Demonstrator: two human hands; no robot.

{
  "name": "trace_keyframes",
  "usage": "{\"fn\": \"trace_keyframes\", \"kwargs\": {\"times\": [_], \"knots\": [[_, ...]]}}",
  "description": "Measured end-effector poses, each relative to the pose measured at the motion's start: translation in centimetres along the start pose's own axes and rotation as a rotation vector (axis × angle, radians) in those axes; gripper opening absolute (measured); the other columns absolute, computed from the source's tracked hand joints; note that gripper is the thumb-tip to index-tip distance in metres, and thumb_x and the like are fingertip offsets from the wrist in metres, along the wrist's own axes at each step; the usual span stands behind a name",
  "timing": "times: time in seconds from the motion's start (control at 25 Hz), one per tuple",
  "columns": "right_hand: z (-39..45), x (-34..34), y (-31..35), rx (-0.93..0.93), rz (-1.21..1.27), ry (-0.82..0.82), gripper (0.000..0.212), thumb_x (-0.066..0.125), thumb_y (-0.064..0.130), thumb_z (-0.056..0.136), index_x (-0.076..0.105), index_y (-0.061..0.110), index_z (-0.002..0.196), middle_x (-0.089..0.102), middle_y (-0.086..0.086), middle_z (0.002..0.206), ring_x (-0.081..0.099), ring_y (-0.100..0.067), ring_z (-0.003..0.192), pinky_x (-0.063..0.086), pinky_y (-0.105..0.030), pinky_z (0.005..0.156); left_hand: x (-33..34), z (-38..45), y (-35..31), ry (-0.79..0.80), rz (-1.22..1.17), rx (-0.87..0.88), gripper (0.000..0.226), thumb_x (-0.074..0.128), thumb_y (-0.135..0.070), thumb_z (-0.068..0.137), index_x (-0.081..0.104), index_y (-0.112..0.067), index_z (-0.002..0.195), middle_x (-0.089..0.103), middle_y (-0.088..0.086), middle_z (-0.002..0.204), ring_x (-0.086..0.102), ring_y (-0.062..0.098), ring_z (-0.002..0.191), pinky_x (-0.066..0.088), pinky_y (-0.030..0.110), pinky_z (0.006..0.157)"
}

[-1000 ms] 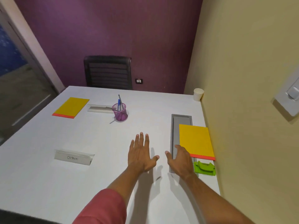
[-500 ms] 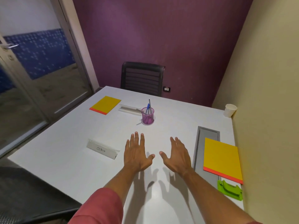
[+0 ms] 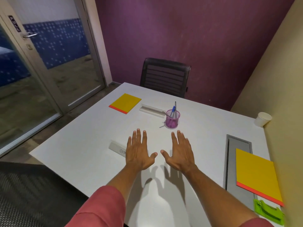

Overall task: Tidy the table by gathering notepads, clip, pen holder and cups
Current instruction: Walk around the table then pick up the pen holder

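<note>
My left hand (image 3: 139, 150) and my right hand (image 3: 180, 151) hover side by side over the middle of the white table (image 3: 82, 145), palms down, fingers spread, holding nothing. Just beyond the fingertips stands a purple mesh pen holder (image 3: 172, 119) with pens in it. A yellow notepad (image 3: 125, 103) lies at the far left. A second yellow notepad (image 3: 257, 173) lies at the right edge, with a green clip (image 3: 267, 212) just in front of it. A white paper cup (image 3: 262, 119) stands in the far right corner.
A white name plate (image 3: 117, 148) lies partly under my left hand; another white name plate (image 3: 152, 110) lies beside the pen holder. A grey cable tray (image 3: 236, 153) is set into the table at right. A black chair (image 3: 164, 77) stands behind the table, a glass door (image 3: 49, 63) at left.
The view has turned left and upward, bringing the glass door into sight. Both hands have moved left and forward, away from the right notepad, toward the pen holder.
</note>
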State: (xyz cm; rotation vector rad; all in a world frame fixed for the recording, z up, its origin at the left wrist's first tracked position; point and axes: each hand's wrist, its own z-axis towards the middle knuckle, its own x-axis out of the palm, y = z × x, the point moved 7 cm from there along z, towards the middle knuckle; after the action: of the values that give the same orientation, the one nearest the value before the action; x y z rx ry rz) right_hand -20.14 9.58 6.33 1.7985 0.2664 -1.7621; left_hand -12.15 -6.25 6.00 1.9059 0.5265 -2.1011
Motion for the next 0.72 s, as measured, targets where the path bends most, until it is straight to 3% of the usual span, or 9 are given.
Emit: {"fn": "trace_keyframes", "kwargs": {"times": [0.36,0.72], "knots": [[4.3,1.1,10.9,-0.175,-0.061,-0.002,0.097,0.022,0.075,0.082,-0.004,0.018,0.157,-0.009,-0.011,0.165,-0.006,-0.028,0.153,-0.001,-0.046,0.124,-2.4,0.1,10.4,-0.052,0.061,-0.141,0.106,0.033,-0.080,0.081,-0.014,-0.019,0.155,-0.018,0.012,0.163,-0.016,0.032,0.150,-0.013,0.045,0.118],[2.7,-1.6,19.6,-0.423,-0.090,-0.050,0.099,0.019,0.079,0.082,-0.009,0.020,0.156,-0.013,-0.010,0.164,-0.010,-0.029,0.152,-0.009,-0.046,0.120,-10.3,-6.5,15.6,-0.209,0.096,-0.395,0.104,0.034,-0.079,0.081,-0.012,-0.021,0.155,-0.017,0.011,0.163,-0.015,0.032,0.150,-0.016,0.045,0.115]]}}
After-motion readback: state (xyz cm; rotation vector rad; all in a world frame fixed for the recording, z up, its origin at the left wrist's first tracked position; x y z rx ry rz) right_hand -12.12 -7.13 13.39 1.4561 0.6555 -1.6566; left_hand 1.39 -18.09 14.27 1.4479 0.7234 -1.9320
